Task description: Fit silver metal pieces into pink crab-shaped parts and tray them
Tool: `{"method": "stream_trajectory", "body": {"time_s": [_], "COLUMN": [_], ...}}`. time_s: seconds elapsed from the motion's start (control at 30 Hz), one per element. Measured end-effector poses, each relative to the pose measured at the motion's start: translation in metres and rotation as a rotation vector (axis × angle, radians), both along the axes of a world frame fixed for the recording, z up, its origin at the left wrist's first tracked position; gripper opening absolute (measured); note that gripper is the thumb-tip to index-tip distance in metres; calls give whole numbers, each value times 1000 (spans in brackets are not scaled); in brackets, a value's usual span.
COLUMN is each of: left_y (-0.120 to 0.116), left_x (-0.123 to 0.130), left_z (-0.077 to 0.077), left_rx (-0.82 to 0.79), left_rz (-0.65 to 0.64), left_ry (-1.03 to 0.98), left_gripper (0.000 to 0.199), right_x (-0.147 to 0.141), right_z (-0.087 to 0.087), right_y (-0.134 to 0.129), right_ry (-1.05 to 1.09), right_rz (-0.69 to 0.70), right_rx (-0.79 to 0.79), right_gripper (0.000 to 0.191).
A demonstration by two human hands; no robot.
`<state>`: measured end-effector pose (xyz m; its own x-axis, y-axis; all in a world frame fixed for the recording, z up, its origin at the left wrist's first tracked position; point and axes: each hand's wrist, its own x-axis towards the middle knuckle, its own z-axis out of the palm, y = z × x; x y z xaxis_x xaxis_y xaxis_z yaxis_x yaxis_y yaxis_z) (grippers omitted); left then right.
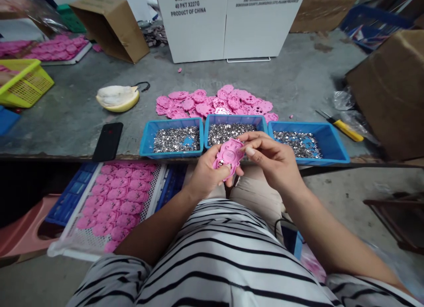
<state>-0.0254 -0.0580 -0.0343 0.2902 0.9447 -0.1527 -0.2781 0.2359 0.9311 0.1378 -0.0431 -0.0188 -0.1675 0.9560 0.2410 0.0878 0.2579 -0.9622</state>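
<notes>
My left hand (pixel 209 172) grips a pink plastic shell (pixel 229 154) by its lower left side, the thumb on its face near a small shiny bit. At the shell's upper right edge, my right hand (pixel 273 159) has its thumb and fingertips pinched together; what is between them, if anything, is too small to make out. Just beyond the hands stand a left blue bin (pixel 144 139), a middle blue bin (pixel 236 119) and a right blue bin (pixel 334 143), all holding small silvery metal pieces. A heap of pink plastic shells (pixel 202 104) lies behind them.
A black phone (pixel 107 141), a piece of yellow-rinded fruit (pixel 119 99) and a yellow basket (pixel 28 81) are to the left. Rightward lies a yellow-handled screwdriver (pixel 346 128) beside a brown carton (pixel 391 90). Below the table edge, a white tray (pixel 74 240) holds rows of pink shells.
</notes>
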Motion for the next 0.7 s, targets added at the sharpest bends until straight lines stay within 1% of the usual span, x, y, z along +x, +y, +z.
{"method": "stream_trajectory", "body": {"time_s": [0.17, 0.27, 0.33, 0.4, 0.47, 0.5, 0.53, 0.57, 0.6, 0.63, 0.7], "left_y": [1, -2, -7, -16, -32, -43, -56, -70, -84, -98, -123], "left_x": [-2, -6, -13, -26, -44, -55, -66, -78, -91, -105, -138], "left_z": [0, -6, -16, -30, -47, -56, -65, -75, -83, -92, -109], "left_rx": [2, -14, -34, -60, -120, -181, -258, -351, -463, -522, -591], "left_rz": [64, 113, 117, 106, 128, 180, 269, 395, 563, 702, 937], "left_ry": [-13, -40, -64, -84, -82, -71, -52, -26, 4, 33, 92], "left_gripper": [35, 35, 37, 39, 39, 39, 37, 34, 31, 27, 18], "right_x": [2, 0, -5, -10, -13, -15, -16, -16, -17, -17, -17], "right_z": [-3, -5, -7, -11, -18, -23, -29, -35, -42, -49, -63], "right_y": [3, 1, -2, -7, -12, -14, -16, -17, -18, -17, -14], "right_ry": [10, 49, 67, 42, -72, -146, -223, -288, -342, -386, -457], "right_rz": [-44, -66, -100, -142, -108, -93, -56, -7, 59, 138, 283], "right_rx": [31, 24, 14, -11, -128, -191, -248, -286, -310, -325, -339], "right_gripper": [17, 12, 8, 9, 8, 7, 5, 5, 7, 10, 16]}}
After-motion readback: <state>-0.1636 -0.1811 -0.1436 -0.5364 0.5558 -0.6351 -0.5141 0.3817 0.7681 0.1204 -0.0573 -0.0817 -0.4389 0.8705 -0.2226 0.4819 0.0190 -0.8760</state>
